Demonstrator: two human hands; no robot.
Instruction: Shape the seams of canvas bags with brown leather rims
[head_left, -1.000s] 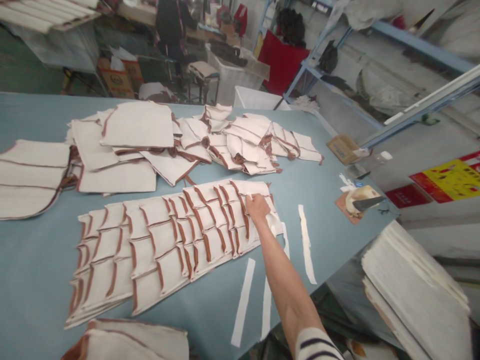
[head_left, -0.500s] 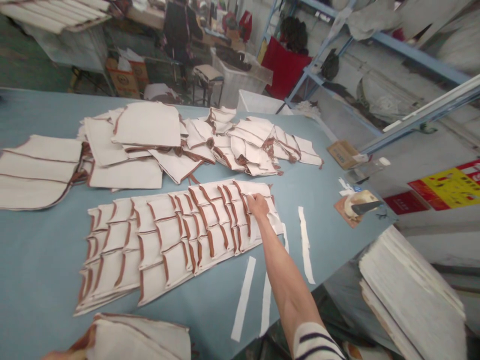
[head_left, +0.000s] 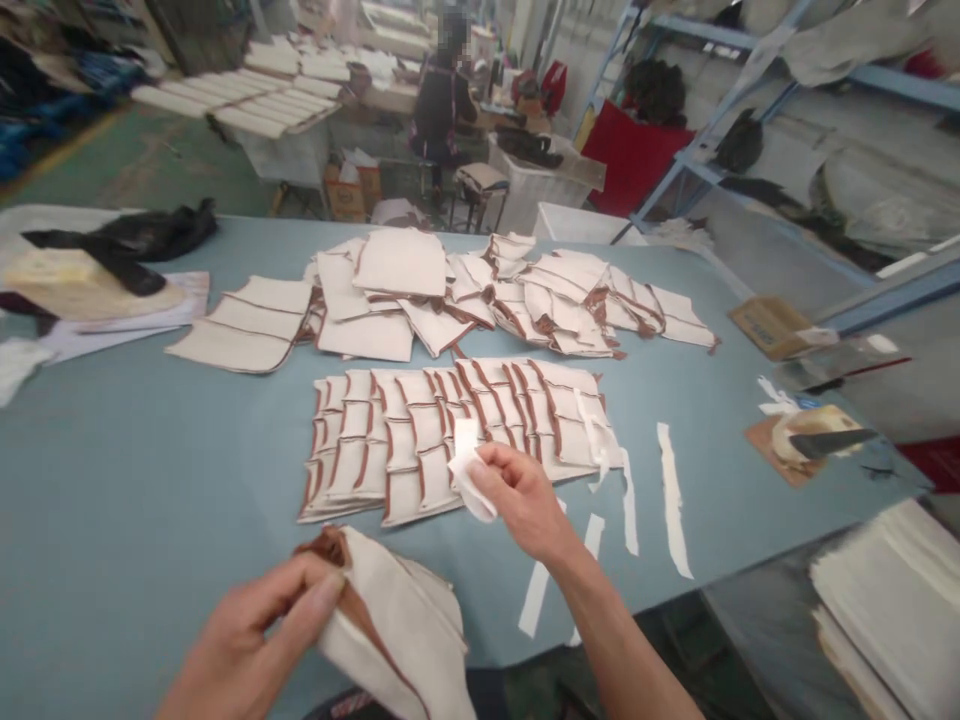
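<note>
Head view: the left hand (head_left: 251,635) grips a cream fabric piece (head_left: 416,610) at the near edge of the bench (head_left: 157,480), left of centre. Its fingers (head_left: 309,618) are closed on the brown edge, with thumb and forefinger pinching the material. The piece is folded in layers and tilted, its body sloping to the near right. Outer faces are cream and matte; a brown band runs along the edge, and brown material bunches at the far left corner.

The right hand (head_left: 521,500) pinches a white strip (head_left: 471,488) between thumb and fingers. The strip is curled on itself, with one short end pointing to the far side. It is in front of overlapping rows of brown-edged cream pieces (head_left: 403,440). Loose white strips (head_left: 673,505) lie to the right of the rows. A pile of larger cream pieces (head_left: 405,262) lies on the far side.

Compared with the frame half a second earlier, the right hand has left the right end of the rows and moved near and left. The left hand, then barely visible at the near left, is now in clear view with the folded piece. The camera now shows more of the bench's left side.
</note>
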